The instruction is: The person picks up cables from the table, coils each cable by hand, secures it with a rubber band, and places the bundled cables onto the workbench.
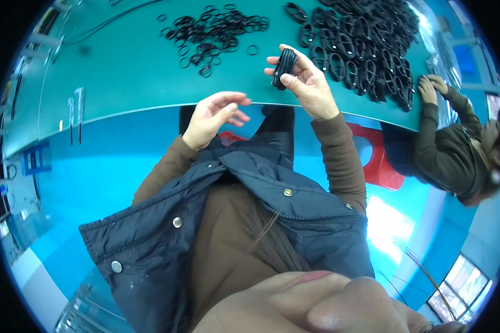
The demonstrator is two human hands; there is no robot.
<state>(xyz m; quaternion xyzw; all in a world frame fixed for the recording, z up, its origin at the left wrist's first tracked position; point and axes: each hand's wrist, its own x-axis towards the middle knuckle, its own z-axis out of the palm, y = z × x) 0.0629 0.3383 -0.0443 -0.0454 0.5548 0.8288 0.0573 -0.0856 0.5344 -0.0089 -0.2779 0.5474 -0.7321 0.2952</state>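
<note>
Your own body fills the lower half of the view; the dark blue padded vest (228, 222) and brown sleeves hide whatever lies beneath your forearms, and only a strip of red stool (380, 161) shows below your right wrist. The green table (128, 72) stretches above and beyond both hands; its far edge bends away into the dark rim, so what stands there at the left is too warped and small to make out. Up and to the right of your right hand lies a big heap of black coiled bundles (366, 44); the heap is cut off at the top edge, and single coils blur together, so you cannot count them. A co-worker's hand (428, 89) rests at that heap's right end, well apart from yours; the rest of that person is partly lost at the rim. Above your left hand, farther across the table, sits a looser scatter of thin black rings (216, 33); they overlap too much to tell one from another.

Your right hand (305, 83) is raised over the table's near edge and closed on a black coiled bundle (284, 67); it looks narrow, long and dark, standing nearly upright between thumb and fingers, its lower end hidden behind the thumb. Your left hand (214, 116) hovers just lower-left of it, empty, fingers loosely spread and curled toward the bundle, not touching it.
</note>
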